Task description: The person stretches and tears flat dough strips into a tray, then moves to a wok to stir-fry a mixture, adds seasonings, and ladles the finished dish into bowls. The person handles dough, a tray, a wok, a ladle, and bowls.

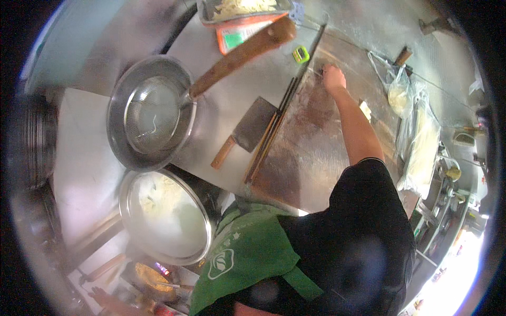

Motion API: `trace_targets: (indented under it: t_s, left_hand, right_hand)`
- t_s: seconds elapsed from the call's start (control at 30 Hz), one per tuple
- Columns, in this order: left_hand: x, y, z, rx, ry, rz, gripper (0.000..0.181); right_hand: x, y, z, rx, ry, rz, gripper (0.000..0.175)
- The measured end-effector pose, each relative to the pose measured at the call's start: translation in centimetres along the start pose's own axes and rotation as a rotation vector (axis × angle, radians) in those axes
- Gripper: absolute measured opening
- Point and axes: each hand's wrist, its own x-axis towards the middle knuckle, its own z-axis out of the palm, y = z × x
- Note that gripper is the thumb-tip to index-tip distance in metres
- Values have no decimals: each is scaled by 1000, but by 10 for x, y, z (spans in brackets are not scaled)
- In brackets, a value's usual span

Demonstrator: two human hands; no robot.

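My right hand (334, 77) rests, fingers curled, on the far part of the wooden board (300, 150); a small dark thing shows at its fingers, too unclear to name. At the lower left my left hand (103, 297) has its fingers spread, near a wooden handle (103, 268) and a pan of orange-yellow food (152, 278). Between my hands lie a cleaver (256, 124) and long thin sticks (269, 138) along the board's edge. A wire-mesh strainer (152, 114) with a thick wooden handle (241, 57) sits over a metal bowl (114, 130).
Steam covers a round pot (207, 233) with pale food inside. Beyond the cleaver are a green timer (301, 54) and an orange scale (221, 39) under a noodle tray (201, 14). Bagged dough or noodles (421, 146) lie right of the board. Stacked metal ware (37, 142) stands far left.
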Motion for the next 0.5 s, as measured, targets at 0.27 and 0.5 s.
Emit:
trace_targets:
  t_s: [0.27, 0.5]
  left_hand:
    - [-70, 8, -21, -31, -108, 57, 47]
    - [-238, 45, -32, -109, -137, 12, 42]
  right_hand:
    - [-203, 9, -11, -32, -169, -13, 26]
    - [-424, 63, -93, 475, -875, -177, 12]
